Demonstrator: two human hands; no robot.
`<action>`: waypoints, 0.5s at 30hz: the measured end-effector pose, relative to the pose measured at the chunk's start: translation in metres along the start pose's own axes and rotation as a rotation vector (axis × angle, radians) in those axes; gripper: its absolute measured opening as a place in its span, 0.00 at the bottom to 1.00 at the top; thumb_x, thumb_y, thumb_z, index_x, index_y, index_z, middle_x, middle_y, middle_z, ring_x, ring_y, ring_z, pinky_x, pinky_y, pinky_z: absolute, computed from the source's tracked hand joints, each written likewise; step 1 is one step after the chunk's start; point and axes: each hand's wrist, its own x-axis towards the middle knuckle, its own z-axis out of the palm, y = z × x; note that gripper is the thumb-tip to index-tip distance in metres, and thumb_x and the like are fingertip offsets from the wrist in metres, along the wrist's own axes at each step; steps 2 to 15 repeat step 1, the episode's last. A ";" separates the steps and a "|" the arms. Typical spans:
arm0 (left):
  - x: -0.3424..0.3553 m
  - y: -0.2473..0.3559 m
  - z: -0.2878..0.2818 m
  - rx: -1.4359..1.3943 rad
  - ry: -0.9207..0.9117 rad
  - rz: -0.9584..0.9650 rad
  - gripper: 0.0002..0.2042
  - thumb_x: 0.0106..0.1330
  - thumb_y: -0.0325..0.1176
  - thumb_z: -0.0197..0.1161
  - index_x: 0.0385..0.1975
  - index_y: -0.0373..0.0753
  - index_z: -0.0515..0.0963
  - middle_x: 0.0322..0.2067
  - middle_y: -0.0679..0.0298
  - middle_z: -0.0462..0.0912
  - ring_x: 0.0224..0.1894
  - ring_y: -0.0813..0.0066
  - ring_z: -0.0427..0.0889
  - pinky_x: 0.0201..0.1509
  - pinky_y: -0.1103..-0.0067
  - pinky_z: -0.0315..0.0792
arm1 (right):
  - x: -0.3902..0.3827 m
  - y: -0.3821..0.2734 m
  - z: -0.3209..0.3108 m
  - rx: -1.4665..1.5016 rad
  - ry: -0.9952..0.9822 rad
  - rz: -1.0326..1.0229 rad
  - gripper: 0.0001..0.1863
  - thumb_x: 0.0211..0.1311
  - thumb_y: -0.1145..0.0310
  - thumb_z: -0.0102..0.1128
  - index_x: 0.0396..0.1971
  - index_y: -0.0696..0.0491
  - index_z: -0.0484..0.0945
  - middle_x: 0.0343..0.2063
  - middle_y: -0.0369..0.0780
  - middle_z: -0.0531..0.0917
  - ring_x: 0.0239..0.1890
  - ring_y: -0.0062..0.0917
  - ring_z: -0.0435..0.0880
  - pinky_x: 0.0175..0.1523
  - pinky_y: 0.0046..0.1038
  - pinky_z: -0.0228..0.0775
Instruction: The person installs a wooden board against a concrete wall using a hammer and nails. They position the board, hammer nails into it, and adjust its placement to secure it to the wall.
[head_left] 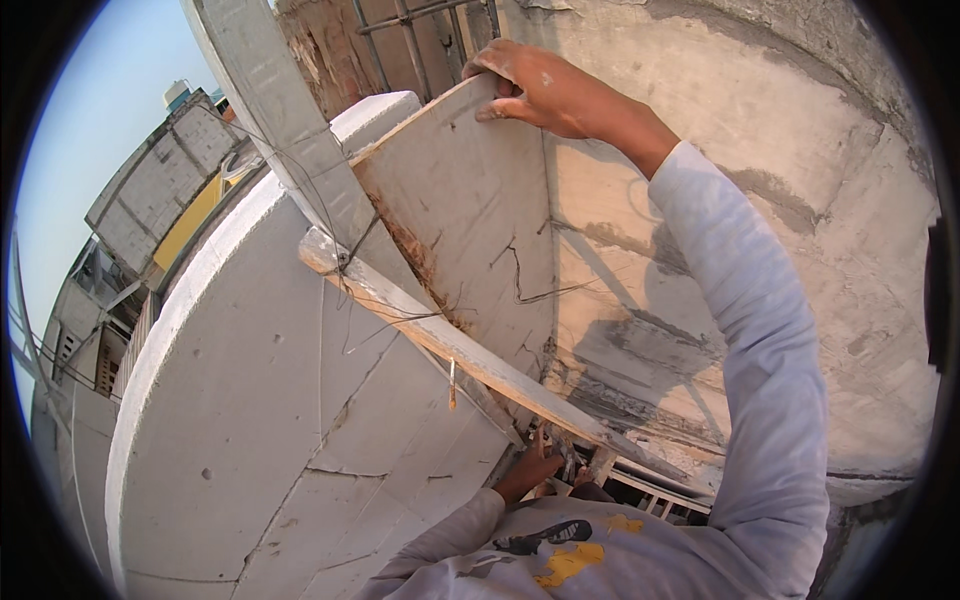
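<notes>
High up, my right hand (535, 92) is closed over the top edge of a flat, dirt-stained formwork board (490, 190) standing between two walls. Its thumb lies against the near face, while the other fingers are partly hidden. Low down, close to my body, my left hand (535, 467) has its fingers bent around something small that I cannot make out. A wooden batten (470, 365) slants down past the board toward the lower right. Thin wire (343, 262) ties its upper end to a tall grey plank (280, 100). A thin brownish piece (452, 385) sticks down from the batten.
A pale block wall (270, 400) with a white top edge curves along the left. Rough plastered masonry (800, 150) fills the right. Steel bars (410, 40) rise behind the board. White slats (655, 500) lie below the batten. Buildings (165, 180) stand beyond the left wall.
</notes>
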 end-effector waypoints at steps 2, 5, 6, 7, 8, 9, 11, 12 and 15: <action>-0.001 0.001 -0.002 0.002 0.007 0.000 0.51 0.63 0.34 0.61 0.80 0.41 0.32 0.68 0.45 0.65 0.63 0.65 0.71 0.68 0.74 0.64 | 0.002 -0.001 0.000 0.004 0.005 -0.003 0.27 0.66 0.53 0.67 0.58 0.54 0.74 0.54 0.44 0.77 0.55 0.36 0.80 0.61 0.37 0.74; -0.001 0.001 -0.002 0.002 0.007 0.000 0.51 0.63 0.34 0.61 0.80 0.41 0.32 0.68 0.45 0.65 0.63 0.65 0.71 0.68 0.74 0.64 | 0.002 -0.001 0.000 0.004 0.005 -0.003 0.27 0.66 0.53 0.67 0.58 0.54 0.74 0.54 0.44 0.77 0.55 0.36 0.80 0.61 0.37 0.74; -0.001 0.001 -0.002 0.002 0.007 0.000 0.51 0.63 0.34 0.61 0.80 0.41 0.32 0.68 0.45 0.65 0.63 0.65 0.71 0.68 0.74 0.64 | 0.002 -0.001 0.000 0.004 0.005 -0.003 0.27 0.66 0.53 0.67 0.58 0.54 0.74 0.54 0.44 0.77 0.55 0.36 0.80 0.61 0.37 0.74; -0.001 0.001 -0.002 0.002 0.007 0.000 0.51 0.63 0.34 0.61 0.80 0.41 0.32 0.68 0.45 0.65 0.63 0.65 0.71 0.68 0.74 0.64 | 0.002 -0.001 0.000 0.004 0.005 -0.003 0.27 0.66 0.53 0.67 0.58 0.54 0.74 0.54 0.44 0.77 0.55 0.36 0.80 0.61 0.37 0.74; -0.001 0.001 -0.002 0.002 0.007 0.000 0.51 0.63 0.34 0.61 0.80 0.41 0.32 0.68 0.45 0.65 0.63 0.65 0.71 0.68 0.74 0.64 | 0.002 -0.001 0.000 0.004 0.005 -0.003 0.27 0.66 0.53 0.67 0.58 0.54 0.74 0.54 0.44 0.77 0.55 0.36 0.80 0.61 0.37 0.74; -0.001 0.001 -0.002 0.002 0.007 0.000 0.51 0.63 0.34 0.61 0.80 0.41 0.32 0.68 0.45 0.65 0.63 0.65 0.71 0.68 0.74 0.64 | 0.002 -0.001 0.000 0.004 0.005 -0.003 0.27 0.66 0.53 0.67 0.58 0.54 0.74 0.54 0.44 0.77 0.55 0.36 0.80 0.61 0.37 0.74; -0.001 0.001 -0.002 0.002 0.007 0.000 0.51 0.63 0.34 0.61 0.80 0.41 0.32 0.68 0.45 0.65 0.63 0.65 0.71 0.68 0.74 0.64 | 0.002 -0.001 0.000 0.004 0.005 -0.003 0.27 0.66 0.53 0.67 0.58 0.54 0.74 0.54 0.44 0.77 0.55 0.36 0.80 0.61 0.37 0.74; -0.001 0.001 -0.002 0.002 0.007 0.000 0.51 0.63 0.34 0.61 0.80 0.41 0.32 0.68 0.45 0.65 0.63 0.65 0.71 0.68 0.74 0.64 | 0.002 -0.001 0.000 0.004 0.005 -0.003 0.27 0.66 0.53 0.67 0.58 0.54 0.74 0.54 0.44 0.77 0.55 0.36 0.80 0.61 0.37 0.74; -0.001 0.001 -0.002 0.002 0.007 0.000 0.51 0.63 0.34 0.61 0.80 0.41 0.32 0.68 0.45 0.65 0.63 0.65 0.71 0.68 0.74 0.64 | 0.002 -0.001 0.000 0.004 0.005 -0.003 0.27 0.66 0.53 0.67 0.58 0.54 0.74 0.54 0.44 0.77 0.55 0.36 0.80 0.61 0.37 0.74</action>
